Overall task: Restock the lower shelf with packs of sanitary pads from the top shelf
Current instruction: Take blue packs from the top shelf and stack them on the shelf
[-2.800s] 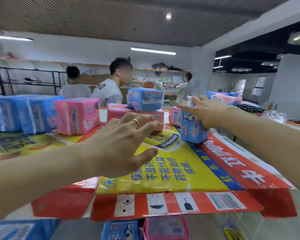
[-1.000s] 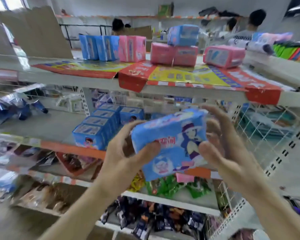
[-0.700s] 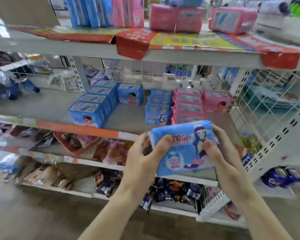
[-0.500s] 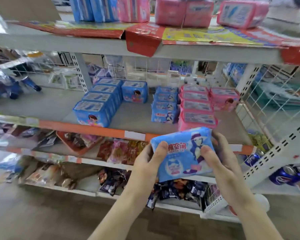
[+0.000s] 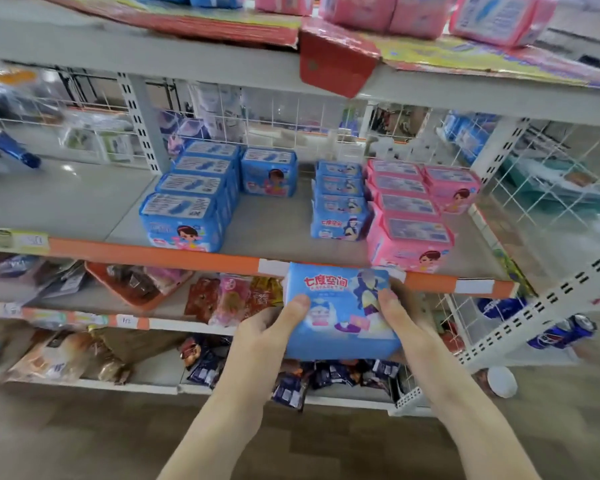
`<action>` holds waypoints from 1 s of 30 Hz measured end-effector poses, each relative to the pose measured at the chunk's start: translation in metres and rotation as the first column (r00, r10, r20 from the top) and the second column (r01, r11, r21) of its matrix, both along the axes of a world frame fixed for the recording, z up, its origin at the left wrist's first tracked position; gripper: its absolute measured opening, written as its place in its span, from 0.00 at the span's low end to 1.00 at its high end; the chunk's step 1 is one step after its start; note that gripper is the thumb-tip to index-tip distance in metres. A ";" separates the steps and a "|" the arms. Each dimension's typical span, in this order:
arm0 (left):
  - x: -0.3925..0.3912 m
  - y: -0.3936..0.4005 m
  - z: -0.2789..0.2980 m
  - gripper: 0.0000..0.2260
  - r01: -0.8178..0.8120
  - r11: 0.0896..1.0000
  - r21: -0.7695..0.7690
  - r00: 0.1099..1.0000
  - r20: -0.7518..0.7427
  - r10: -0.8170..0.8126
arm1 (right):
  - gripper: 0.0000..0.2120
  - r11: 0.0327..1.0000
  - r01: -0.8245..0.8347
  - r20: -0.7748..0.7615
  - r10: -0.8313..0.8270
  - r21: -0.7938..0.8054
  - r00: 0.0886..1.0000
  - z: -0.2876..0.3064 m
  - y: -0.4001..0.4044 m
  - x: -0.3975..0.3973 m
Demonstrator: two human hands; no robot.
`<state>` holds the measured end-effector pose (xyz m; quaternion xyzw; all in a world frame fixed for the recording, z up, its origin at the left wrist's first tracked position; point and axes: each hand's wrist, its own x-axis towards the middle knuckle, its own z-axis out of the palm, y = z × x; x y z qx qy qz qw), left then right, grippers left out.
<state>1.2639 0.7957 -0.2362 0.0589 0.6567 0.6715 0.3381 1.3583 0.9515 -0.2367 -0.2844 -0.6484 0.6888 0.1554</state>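
Note:
I hold a blue pack of sanitary pads [image 5: 340, 310] upright in both hands, just in front of the lower shelf's orange edge [image 5: 160, 252]. My left hand [image 5: 274, 327] grips its left side with the thumb on the face. My right hand [image 5: 395, 317] grips its right side the same way. On the lower shelf stands a row of matching blue packs [image 5: 338, 202], with a pink row [image 5: 409, 216] to its right and larger blue packs [image 5: 194, 195] to its left. Pink packs [image 5: 385, 12] sit on the top shelf [image 5: 187, 53].
A wire mesh side panel [image 5: 551, 216] closes the shelf's right end. Snack bags [image 5: 232, 299] and dark packets [image 5: 291, 379] fill the shelves below. Drink cans [image 5: 561, 330] lie at the lower right. A red cardboard flap [image 5: 333, 60] hangs over the top shelf's edge.
My hands took a blue pack from the top shelf, brought it down, and now hold it closer to the lower shelf's front edge.

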 end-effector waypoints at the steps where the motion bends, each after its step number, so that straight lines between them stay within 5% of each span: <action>1: -0.007 -0.004 -0.001 0.16 0.011 1.000 -0.023 0.999 0.038 -0.010 | 0.09 0.998 0.019 0.024 -0.018 -0.052 1.000 -0.001 -0.003 -0.005; 4: -0.025 -0.015 -0.012 0.14 0.067 0.996 -0.062 0.987 0.152 -0.057 | 0.17 0.994 0.050 0.138 -0.037 -0.093 0.990 0.004 -0.014 -0.019; 8: -0.045 -0.027 -0.027 0.15 0.076 0.995 -0.066 0.993 0.097 -0.070 | 0.01 0.994 0.016 0.138 -0.001 -0.108 0.990 0.001 -0.025 -0.031; 13: -0.065 -0.044 -0.030 0.26 0.195 0.978 0.067 0.979 -0.068 -0.191 | 0.20 0.986 -0.163 0.000 0.163 -0.023 0.987 0.000 -0.034 -0.024; 17: -0.069 -0.044 -0.034 0.29 0.270 0.952 0.145 0.955 -0.169 -0.245 | 0.35 0.986 -0.155 0.051 0.152 0.068 0.987 -0.008 -0.031 -0.010; 24: -0.062 -0.015 -0.037 0.29 0.312 0.936 0.160 0.937 -0.217 -0.275 | 0.38 0.955 -0.133 0.130 0.101 0.264 0.986 -0.007 -0.003 0.006; 30: -0.055 0.017 -0.039 0.33 0.300 0.948 0.103 0.930 -0.255 -0.267 | 0.39 0.935 -0.243 0.140 0.212 0.257 0.967 -0.014 0.045 0.009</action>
